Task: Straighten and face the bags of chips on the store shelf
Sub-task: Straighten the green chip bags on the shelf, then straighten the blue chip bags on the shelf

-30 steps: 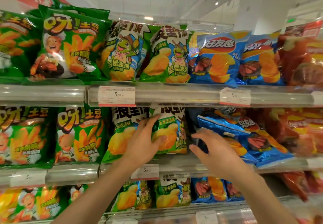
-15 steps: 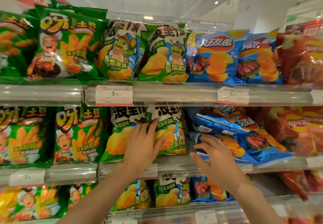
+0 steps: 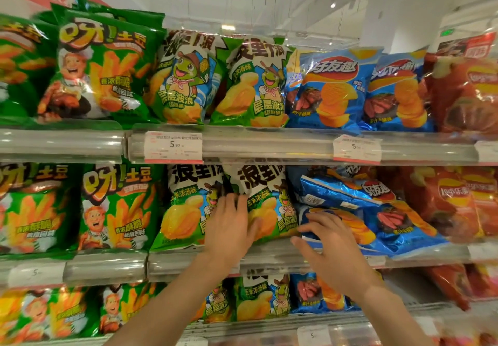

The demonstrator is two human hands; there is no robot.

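Observation:
On the middle shelf (image 3: 269, 262) two green turtle chip bags stand upright side by side. My left hand (image 3: 231, 228) lies flat with spread fingers on the front of the right one (image 3: 272, 205), its fingertips over the seam with the left one (image 3: 183, 210). Just right of them several blue chip bags (image 3: 377, 210) lie tilted and slumped on one another. My right hand (image 3: 327, 240) touches the lower left edge of the front blue bag with its fingers bent over it; whether it grips is unclear.
Green fry-snack bags (image 3: 116, 205) stand left on the middle shelf and red bags (image 3: 452, 202) at the right. The upper shelf (image 3: 269, 146) holds upright green, turtle, blue and red bags, with price tags (image 3: 173, 147) on the rail. A lower shelf carries more bags.
Both hands have slid slightly right along the middle shelf. My right hand has come down onto the blue bags' left edge; my left hand stays flat on the turtle bag.

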